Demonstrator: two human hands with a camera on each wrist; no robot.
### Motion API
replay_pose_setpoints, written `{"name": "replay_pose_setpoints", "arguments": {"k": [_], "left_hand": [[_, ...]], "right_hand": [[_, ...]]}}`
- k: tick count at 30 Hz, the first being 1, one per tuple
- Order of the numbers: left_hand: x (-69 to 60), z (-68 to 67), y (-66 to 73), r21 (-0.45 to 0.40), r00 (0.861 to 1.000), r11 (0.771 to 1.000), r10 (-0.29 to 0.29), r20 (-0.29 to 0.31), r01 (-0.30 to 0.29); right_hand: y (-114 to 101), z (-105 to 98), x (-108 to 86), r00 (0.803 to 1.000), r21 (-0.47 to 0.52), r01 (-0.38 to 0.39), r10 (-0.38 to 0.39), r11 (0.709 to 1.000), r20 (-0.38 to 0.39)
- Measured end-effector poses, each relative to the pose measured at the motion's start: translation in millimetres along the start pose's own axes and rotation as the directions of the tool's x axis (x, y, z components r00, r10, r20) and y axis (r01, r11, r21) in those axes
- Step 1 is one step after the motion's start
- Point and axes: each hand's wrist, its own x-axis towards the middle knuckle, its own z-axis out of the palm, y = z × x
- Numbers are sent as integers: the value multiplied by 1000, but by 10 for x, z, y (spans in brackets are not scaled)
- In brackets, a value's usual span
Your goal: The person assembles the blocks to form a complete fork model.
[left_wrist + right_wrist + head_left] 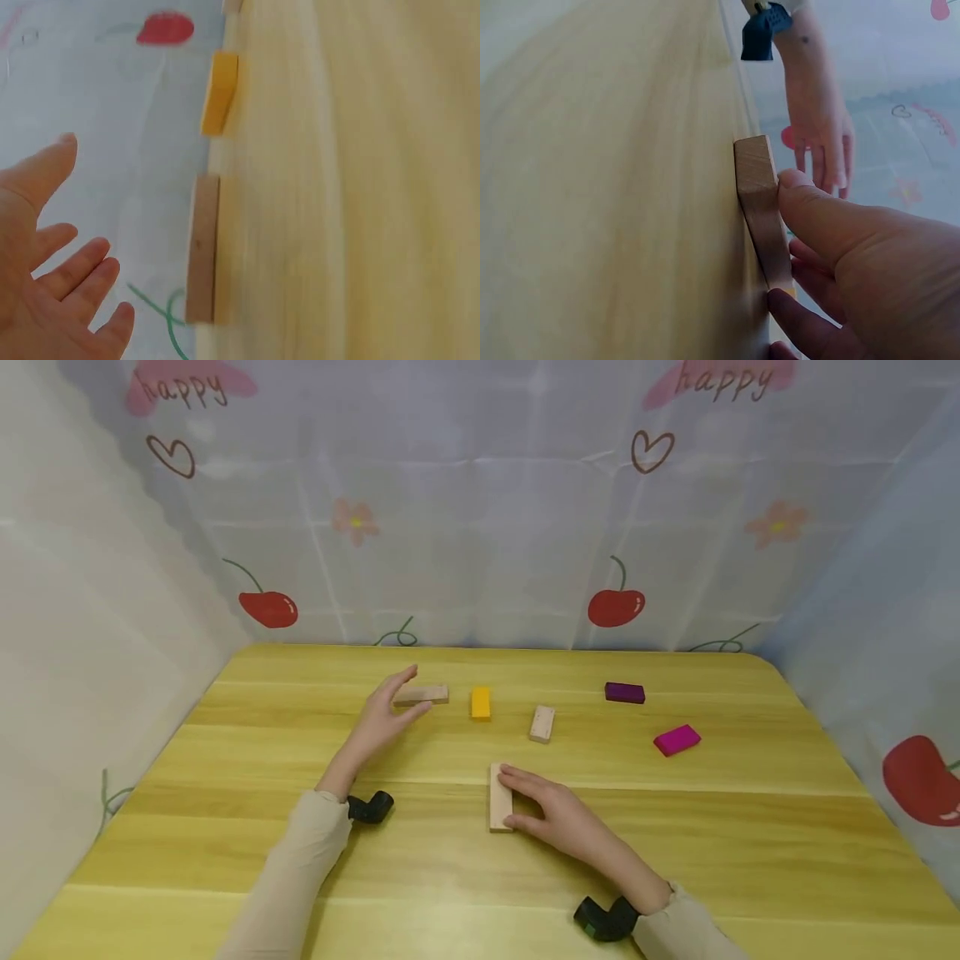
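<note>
Pale wooden block (497, 806) lies near centre, its right side touched by the right hand (562, 818); whether the fingers clamp, I cannot tell. Farther left, the left hand (378, 720), fingers and thumb apart, nears the far-left wooden block (437, 694).

The left hand (381, 720) hid the left end of the far block (431, 695) from me. Fingertips of the right hand (558, 814) covered bits of the near block (499, 802). The marks on the small block (542, 723) were too tiny to make out. Both sleeves (288, 877) ran off the bottom, and the right edge cut a cherry (921, 781). From the left wrist, the table (300, 225) looked blurry and the left hand was cut off. From the right wrist, only a peek of yellow block (790, 291) showed.
</note>
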Motion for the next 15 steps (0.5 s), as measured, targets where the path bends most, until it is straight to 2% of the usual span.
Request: {"name": "replay_pose_setpoints", "arguments": {"k": [3,5,10,13,15], "left_hand": [[88,-85,-174,28,998,998,-47,-35,48],[127,-120,-253,43,996,995,-88,-32,89],[148,-167,-351,59,982,984,-170,81,165],[147,-171,-404,72,975,983,-175,135,166],[147,-167,-439,63,977,986,-164,136,157]], "right_hand": [[1,13,9,1000,7,0,0,1000,3],[5,19,10,1000,13,-7,7,1000,2],[15,26,1,1000,17,-22,22,1000,3],[19,22,4,1000,17,-21,21,1000,3],[18,12,9,1000,17,-22,22,1000,1]]}}
